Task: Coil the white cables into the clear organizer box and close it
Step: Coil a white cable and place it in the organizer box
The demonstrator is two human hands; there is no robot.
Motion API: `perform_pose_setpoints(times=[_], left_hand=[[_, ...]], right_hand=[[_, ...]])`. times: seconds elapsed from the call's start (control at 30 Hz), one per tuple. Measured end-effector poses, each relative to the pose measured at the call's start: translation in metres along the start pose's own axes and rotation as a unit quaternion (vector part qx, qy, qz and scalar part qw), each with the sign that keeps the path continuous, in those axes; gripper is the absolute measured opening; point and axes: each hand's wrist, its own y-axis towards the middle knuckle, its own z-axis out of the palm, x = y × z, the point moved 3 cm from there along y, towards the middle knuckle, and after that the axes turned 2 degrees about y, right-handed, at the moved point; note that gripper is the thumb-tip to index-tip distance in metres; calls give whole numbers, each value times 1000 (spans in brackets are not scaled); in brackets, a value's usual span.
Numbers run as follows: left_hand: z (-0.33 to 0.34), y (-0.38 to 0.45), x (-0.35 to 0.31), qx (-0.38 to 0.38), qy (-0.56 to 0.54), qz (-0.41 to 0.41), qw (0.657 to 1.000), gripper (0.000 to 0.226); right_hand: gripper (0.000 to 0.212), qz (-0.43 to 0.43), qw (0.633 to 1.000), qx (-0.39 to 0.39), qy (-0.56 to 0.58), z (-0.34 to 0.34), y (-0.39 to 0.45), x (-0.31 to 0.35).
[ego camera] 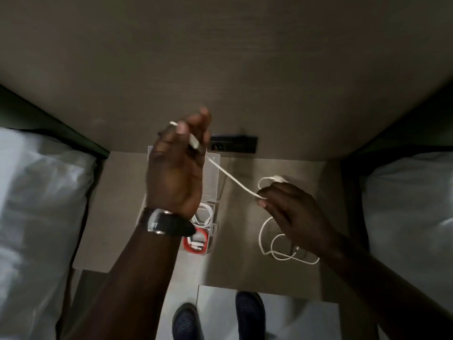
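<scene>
A white cable (pixel 234 180) stretches taut between my two hands above a small nightstand (pixel 245 266). My left hand (pixel 179 163) is raised and grips the cable's plug end between thumb and fingers. My right hand (pixel 289 207) pinches the cable lower down; the rest of it lies in loose loops (pixel 277 244) on the tabletop under that hand. The clear organizer box (pixel 210 231) sits below my left wrist with its lid (pixel 212 177) open toward the wall. One compartment holds a coiled white cable (pixel 204 214), another a red cable (pixel 196 244).
A black socket panel (pixel 234 143) is set in the wall behind the box. White beds (pixel 36 204) flank the nightstand on both sides. My feet in dark shoes (pixel 250 312) stand on the floor below its front edge.
</scene>
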Motion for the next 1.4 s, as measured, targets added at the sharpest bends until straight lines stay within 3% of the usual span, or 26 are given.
perform_pose_setpoints(times=[0.03, 0.07, 0.1, 0.13, 0.2, 0.27, 0.37, 0.5, 0.57, 0.63, 0.67, 0.7, 0.73, 0.77, 0.8, 0.83, 0.9, 0.97, 1.0, 1.1, 1.17, 1.23, 1.3, 1.37, 1.4], left_hand=[[-3, -2, 8, -1, 195, 23, 981, 21], [-2, -7, 21, 33, 352, 22, 935, 21], [1, -17, 37, 83, 445, 3, 892, 21], [5, -28, 52, 120, 478, -36, 869, 23], [9, -49, 70, 117, 385, -158, 902, 32], [14, -62, 72, 74, 190, -267, 942, 39], [33, -66, 50, 112, -94, -341, 928, 38], [43, -46, 3, 141, -322, -209, 913, 48], [28, -25, -21, 111, -360, -108, 920, 50], [6, -2, -33, 46, -228, -13, 973, 35], [-5, 5, -32, 2, -59, 42, 997, 31], [-13, 8, -25, -38, 158, 90, 983, 28], [-15, 6, -10, -30, 353, 108, 929, 28], [-14, -2, 12, 11, 479, 80, 874, 28], [-12, -13, 33, 58, 525, 20, 849, 29], [-12, -27, 53, 90, 511, -54, 853, 32], [-9, -51, 74, 86, 380, -174, 905, 40], [-4, -64, 76, 35, 142, -271, 951, 40], [2, -66, 72, 40, 12, -309, 950, 42], [18, -55, 51, 101, -253, -316, 909, 45], [10, -38, 38, 52, -274, -240, 930, 43], [-8, -24, 30, -32, -161, -162, 973, 37], [-16, -23, 34, -59, 83, -117, 988, 31], [-3, -41, 55, 41, 287, -135, 948, 30], [4, -54, 67, 85, 327, -163, 927, 34]], right_hand=[[18, -26, 999, -2, -27, -5, 0, 5], [20, -48, 997, -15, -50, -13, 2, 9], [23, -65, 995, -36, -70, -21, 6, 13], [24, -72, 992, -58, -82, -30, 12, 14], [18, -60, 992, -96, -56, -47, 27, 12], [13, -28, 993, -113, -9, -52, 38, 5], [24, 31, 991, -89, 90, -27, 39, -4], [35, 84, 984, -52, 149, 9, 21, -13], [29, 71, 993, -17, 92, 16, 11, -12], [23, 25, 998, 28, 45, 19, 2, 0], [23, 1, 999, 39, 34, 17, -1, 7], [25, -19, 999, 40, 30, 13, -1, 15], [26, -35, 999, 29, 30, 6, 1, 22], [25, -49, 998, 3, 29, -2, 5, 27], [21, -56, 998, -33, 21, -12, 11, 27], [18, -48, 996, -71, 12, -22, 20, 24], [22, 36, 991, -127, 23, -36, 38, 10], [33, 141, 977, -134, 93, -32, 47, -10], [35, 168, 971, -116, 122, -23, 47, -16], [35, 125, 974, -38, 185, 15, 25, -7], [31, 102, 981, 29, 162, 35, -2, 9], [29, 79, 989, 92, 79, 42, -26, 23], [32, 46, 993, 102, 47, 31, -33, 33], [28, 1, 998, 53, 36, 8, -20, 32], [24, -10, 999, 23, 39, -4, -9, 28]])
